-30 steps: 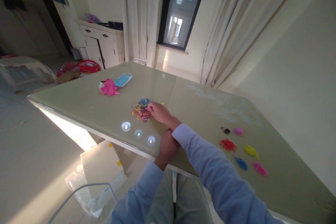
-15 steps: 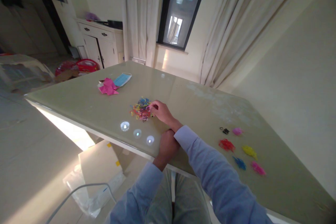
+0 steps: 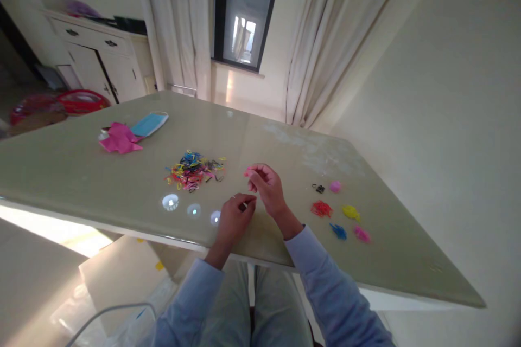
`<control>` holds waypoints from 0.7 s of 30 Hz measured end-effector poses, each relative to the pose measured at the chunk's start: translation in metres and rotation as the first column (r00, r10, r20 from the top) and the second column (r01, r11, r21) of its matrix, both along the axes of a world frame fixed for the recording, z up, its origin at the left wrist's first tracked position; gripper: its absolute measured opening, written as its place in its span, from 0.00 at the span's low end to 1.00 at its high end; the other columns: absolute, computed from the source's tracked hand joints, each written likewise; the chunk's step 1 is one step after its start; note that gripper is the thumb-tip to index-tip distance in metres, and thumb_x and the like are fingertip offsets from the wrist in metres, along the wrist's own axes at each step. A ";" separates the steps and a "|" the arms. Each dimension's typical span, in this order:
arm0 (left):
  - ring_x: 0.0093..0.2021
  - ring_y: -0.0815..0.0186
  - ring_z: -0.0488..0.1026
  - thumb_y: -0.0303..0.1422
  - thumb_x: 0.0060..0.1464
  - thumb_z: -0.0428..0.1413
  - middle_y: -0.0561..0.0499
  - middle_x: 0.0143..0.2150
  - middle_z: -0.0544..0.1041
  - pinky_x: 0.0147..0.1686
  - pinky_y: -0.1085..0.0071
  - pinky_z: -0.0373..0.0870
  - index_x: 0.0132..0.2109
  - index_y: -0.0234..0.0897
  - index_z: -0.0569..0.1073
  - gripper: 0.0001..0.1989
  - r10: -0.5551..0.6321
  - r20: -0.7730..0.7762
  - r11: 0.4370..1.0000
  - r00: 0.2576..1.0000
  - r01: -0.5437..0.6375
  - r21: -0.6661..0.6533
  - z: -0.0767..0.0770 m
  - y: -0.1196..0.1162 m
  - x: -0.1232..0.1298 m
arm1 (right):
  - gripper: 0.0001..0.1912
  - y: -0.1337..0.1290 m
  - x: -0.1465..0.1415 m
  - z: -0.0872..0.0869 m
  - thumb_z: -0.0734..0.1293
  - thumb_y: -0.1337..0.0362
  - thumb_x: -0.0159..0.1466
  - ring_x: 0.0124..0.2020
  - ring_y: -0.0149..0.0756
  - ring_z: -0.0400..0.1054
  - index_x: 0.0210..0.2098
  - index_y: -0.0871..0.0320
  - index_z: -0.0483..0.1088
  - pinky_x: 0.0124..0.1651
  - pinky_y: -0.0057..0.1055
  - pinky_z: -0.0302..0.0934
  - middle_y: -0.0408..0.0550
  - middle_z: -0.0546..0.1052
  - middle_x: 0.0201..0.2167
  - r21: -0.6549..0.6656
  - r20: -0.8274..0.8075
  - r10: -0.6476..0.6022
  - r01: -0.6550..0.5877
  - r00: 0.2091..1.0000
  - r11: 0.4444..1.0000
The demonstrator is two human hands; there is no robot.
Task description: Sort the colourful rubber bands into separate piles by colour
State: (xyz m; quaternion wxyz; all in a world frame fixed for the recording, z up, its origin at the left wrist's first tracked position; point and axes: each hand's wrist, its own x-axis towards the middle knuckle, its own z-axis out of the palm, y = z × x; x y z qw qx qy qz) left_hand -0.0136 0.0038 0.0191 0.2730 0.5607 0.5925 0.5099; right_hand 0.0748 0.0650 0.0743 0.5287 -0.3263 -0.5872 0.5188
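Observation:
My right hand (image 3: 267, 188) is raised over the table, thumb and fingers pinching a small pink rubber band (image 3: 248, 172). My left hand (image 3: 235, 218) is just below and to its left, thumb and forefinger pressed together; whatever they may hold is too small to make out. Left of both hands lies a loose heap of mixed-colour rubber bands (image 3: 193, 171). Off to the right are single-colour piles: black bands (image 3: 320, 188), light pink bands (image 3: 335, 186), red bands (image 3: 321, 209), yellow bands (image 3: 350, 212), blue bands (image 3: 338, 231) and bright pink bands (image 3: 362, 234).
A blue face mask (image 3: 150, 124) and a crumpled pink piece (image 3: 120, 138) lie at the table's far left. The glossy table (image 3: 277, 146) reflects several lights. Below its front edge are a carton (image 3: 118, 276) and a cable (image 3: 109, 310).
My right hand has left the mixed heap and drawn back right with a pink rubber band. My left hand has come out from under the right wrist. The view has turned right.

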 end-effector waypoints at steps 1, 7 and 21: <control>0.32 0.67 0.74 0.32 0.54 0.53 0.48 0.35 0.81 0.35 0.71 0.67 0.38 0.36 0.80 0.11 -0.008 0.017 1.000 1.000 0.007 0.005 -0.001 0.000 0.000 | 0.10 -0.005 0.010 0.000 0.70 0.58 0.59 0.19 0.23 0.62 0.33 0.57 0.70 0.22 0.22 0.55 0.41 0.76 0.28 -0.030 -0.035 -0.029 0.028 0.999 0.999; 0.34 0.65 0.74 0.38 0.53 0.55 0.49 0.35 0.81 0.36 0.70 0.69 0.37 0.37 0.80 0.13 -0.001 0.086 1.000 0.996 0.002 -0.009 -0.002 -0.004 -0.005 | 0.11 -0.038 0.066 0.000 0.74 0.59 0.56 0.20 0.22 0.60 0.34 0.57 0.71 0.21 0.22 0.53 0.41 0.76 0.30 -0.202 -0.260 -0.177 0.126 0.949 0.971; 0.27 0.64 0.74 0.48 0.46 0.58 0.52 0.29 0.80 0.29 0.70 0.70 0.37 0.40 0.80 0.18 0.048 0.014 0.992 0.999 -0.046 -0.114 0.009 -0.012 -0.009 | 0.10 -0.106 0.137 0.008 0.75 0.65 0.54 0.20 0.22 0.58 0.35 0.55 0.74 0.22 0.23 0.54 0.41 0.73 0.30 -0.270 -0.366 -0.390 0.304 0.845 0.914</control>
